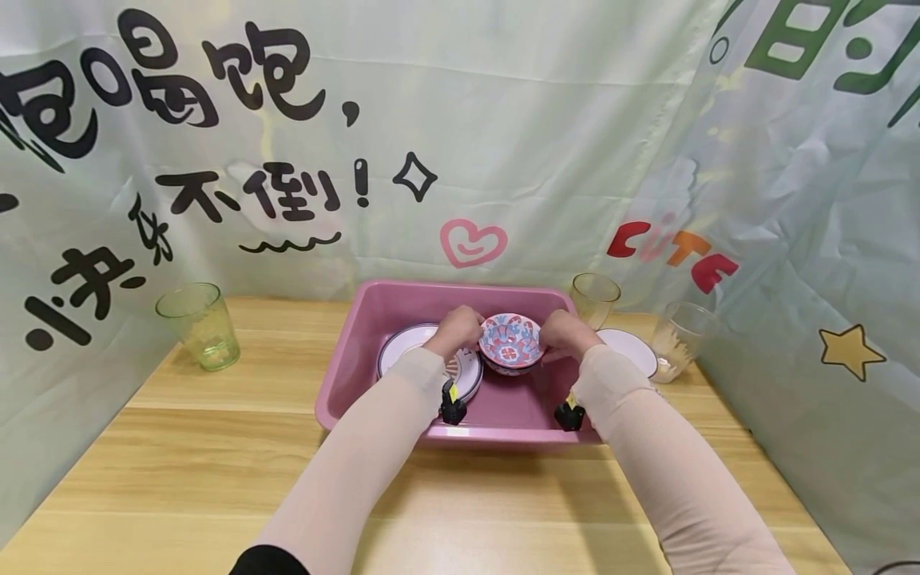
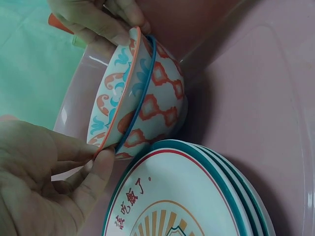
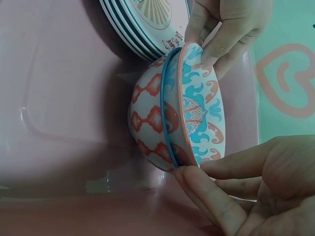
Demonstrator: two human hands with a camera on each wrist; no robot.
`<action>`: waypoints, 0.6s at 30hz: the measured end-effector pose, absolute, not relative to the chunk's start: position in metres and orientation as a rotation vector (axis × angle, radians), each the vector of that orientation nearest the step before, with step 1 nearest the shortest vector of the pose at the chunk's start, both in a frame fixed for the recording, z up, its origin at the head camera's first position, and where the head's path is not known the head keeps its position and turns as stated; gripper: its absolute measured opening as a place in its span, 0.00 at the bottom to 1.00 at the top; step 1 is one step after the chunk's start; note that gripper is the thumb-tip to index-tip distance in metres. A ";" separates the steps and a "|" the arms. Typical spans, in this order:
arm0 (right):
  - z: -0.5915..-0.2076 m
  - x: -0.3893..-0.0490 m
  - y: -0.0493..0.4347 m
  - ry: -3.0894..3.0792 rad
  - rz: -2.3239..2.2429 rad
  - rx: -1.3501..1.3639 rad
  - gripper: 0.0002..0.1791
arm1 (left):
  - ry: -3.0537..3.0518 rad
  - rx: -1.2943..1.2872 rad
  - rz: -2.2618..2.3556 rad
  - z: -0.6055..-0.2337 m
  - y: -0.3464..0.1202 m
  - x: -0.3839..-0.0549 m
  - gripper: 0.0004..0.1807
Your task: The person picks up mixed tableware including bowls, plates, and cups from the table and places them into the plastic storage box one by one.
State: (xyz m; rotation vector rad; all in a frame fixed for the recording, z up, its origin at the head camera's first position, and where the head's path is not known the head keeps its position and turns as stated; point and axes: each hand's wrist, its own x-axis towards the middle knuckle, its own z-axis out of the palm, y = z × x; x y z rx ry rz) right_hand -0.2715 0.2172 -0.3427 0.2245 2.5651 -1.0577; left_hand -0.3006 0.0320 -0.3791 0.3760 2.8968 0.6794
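Observation:
Two nested patterned bowls [image 1: 510, 342] are inside the pink basin [image 1: 525, 411], with red and blue designs on white. The upper bowl [image 2: 109, 105] has an orange rim; a blue rim shows on the lower bowl [image 3: 147, 113]. My left hand [image 1: 458, 329] pinches the upper rim on the left side. On the opposite side my right hand [image 1: 566, 334] pinches the rim between thumb and fingers. Whether the fingertips also touch the lower bowl, I cannot tell. Beside the bowls, on the left, lies a stack of white plates [image 2: 162, 184] with green rims.
A green glass [image 1: 204, 331] stands far left on the wooden table [image 1: 237, 455]. Right of the basin are a yellowish glass [image 1: 595, 297], a white plate [image 1: 632, 351] and a clear glass [image 1: 679, 343]. A printed cloth [image 1: 561, 160] hangs behind.

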 end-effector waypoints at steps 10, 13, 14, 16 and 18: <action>-0.341 -0.271 0.217 2.591 -1.016 0.193 0.03 | 2.903 0.420 0.592 -0.376 0.028 -0.302 0.19; -0.340 -0.271 0.216 2.615 -0.973 0.172 0.04 | 2.913 0.459 0.519 -0.374 0.026 -0.305 0.19; -0.339 -0.271 0.216 2.620 -0.962 0.167 0.04 | 2.917 0.468 0.499 -0.373 0.025 -0.306 0.19; -0.338 -0.271 0.215 2.654 -0.905 0.149 0.06 | 2.917 0.474 0.487 -0.370 0.023 -0.306 0.19; -0.337 -0.272 0.215 2.714 -0.777 0.092 0.08 | 2.912 0.473 0.495 -0.367 0.021 -0.306 0.19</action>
